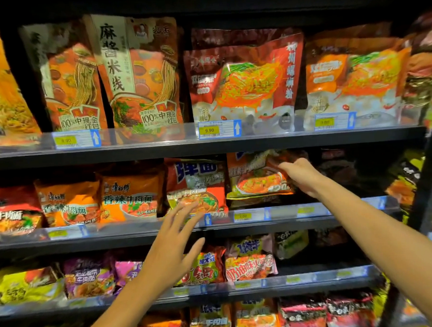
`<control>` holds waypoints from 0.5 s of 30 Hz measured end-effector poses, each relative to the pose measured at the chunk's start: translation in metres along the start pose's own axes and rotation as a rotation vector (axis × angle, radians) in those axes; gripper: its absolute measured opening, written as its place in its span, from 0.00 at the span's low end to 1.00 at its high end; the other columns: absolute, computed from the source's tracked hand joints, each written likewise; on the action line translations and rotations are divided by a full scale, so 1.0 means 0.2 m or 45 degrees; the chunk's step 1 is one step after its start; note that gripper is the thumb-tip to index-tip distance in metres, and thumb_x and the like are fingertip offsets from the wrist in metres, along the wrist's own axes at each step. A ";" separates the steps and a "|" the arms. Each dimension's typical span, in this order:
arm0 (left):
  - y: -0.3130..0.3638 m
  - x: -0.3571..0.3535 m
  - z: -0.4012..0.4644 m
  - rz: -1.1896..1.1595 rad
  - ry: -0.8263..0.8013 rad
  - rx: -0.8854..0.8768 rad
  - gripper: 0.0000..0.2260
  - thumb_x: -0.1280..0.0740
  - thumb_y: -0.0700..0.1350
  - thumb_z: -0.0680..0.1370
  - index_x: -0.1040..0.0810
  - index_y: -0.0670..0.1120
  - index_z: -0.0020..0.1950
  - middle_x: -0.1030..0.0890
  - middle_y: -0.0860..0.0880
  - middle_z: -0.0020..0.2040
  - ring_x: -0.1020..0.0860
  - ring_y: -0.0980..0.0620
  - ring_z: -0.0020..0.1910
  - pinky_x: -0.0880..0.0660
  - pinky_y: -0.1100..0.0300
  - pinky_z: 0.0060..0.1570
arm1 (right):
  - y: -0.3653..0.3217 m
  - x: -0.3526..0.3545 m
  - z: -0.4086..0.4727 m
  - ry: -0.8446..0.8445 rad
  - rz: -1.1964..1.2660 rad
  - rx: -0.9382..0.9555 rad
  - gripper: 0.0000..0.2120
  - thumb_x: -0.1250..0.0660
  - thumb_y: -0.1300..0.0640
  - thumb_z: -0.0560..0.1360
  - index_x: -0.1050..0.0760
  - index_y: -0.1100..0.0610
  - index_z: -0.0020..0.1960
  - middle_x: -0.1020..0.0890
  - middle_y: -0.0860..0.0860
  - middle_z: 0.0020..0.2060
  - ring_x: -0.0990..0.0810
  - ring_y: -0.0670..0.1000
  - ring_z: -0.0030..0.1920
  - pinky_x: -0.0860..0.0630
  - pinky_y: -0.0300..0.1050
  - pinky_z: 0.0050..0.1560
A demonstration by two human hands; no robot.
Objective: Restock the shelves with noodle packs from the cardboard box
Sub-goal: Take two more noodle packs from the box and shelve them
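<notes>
My right hand (302, 175) reaches into the second shelf (313, 219) and grips the right edge of an orange noodle pack (255, 178) that stands tilted there. My left hand (173, 248) hovers in front of the shelf edge with its fingers spread and holds nothing. It is just below a red and white noodle pack (198, 186) that stands to the left of the held pack. To the right of the held pack the shelf is dark, with a few dark packs set deep. The cardboard box is out of view.
The top shelf (209, 145) carries tall orange and red noodle bags behind price tags. Orange beef noodle packs (131, 197) fill the left of the second shelf. Yellow, purple and red packs (88, 277) line the third shelf, more packs below. A black upright (428, 177) frames the right side.
</notes>
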State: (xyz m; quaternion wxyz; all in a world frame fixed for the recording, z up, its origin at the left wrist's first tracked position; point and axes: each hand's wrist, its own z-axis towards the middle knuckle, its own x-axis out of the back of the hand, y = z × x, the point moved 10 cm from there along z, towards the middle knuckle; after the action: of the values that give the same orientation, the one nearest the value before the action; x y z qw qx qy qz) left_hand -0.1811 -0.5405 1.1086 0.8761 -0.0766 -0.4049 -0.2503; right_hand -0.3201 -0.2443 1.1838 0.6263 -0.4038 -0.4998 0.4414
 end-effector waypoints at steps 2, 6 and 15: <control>0.02 -0.02 0.03 0.022 -0.035 0.010 0.24 0.42 0.58 0.83 0.39 0.56 0.79 0.46 0.58 0.80 0.51 0.51 0.80 0.40 0.45 0.76 | 0.02 -0.03 -0.01 0.022 -0.105 -0.050 0.17 0.34 0.58 0.78 0.30 0.59 0.31 0.28 0.50 0.23 0.31 0.50 0.28 0.36 0.43 0.30; 0.06 -0.07 0.06 0.068 -0.083 0.019 0.25 0.44 0.60 0.83 0.41 0.57 0.79 0.48 0.57 0.81 0.54 0.49 0.81 0.41 0.44 0.76 | 0.16 -0.15 -0.01 -0.179 -0.304 -0.106 0.21 0.32 0.53 0.78 0.34 0.57 0.30 0.32 0.49 0.22 0.33 0.50 0.29 0.38 0.45 0.33; 0.04 -0.12 0.04 0.052 -0.146 0.010 0.25 0.45 0.61 0.83 0.43 0.58 0.80 0.50 0.57 0.81 0.55 0.50 0.81 0.41 0.43 0.76 | 0.16 0.02 -0.07 0.111 -0.595 0.132 0.35 0.31 0.33 0.71 0.29 0.63 0.58 0.25 0.55 0.52 0.25 0.54 0.51 0.28 0.47 0.48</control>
State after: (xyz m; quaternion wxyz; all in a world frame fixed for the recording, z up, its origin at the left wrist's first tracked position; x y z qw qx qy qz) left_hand -0.1951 -0.5210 1.0969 0.8567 -0.0955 -0.4538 -0.2260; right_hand -0.3115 -0.2325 1.1528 0.7522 -0.2633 -0.5289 0.2919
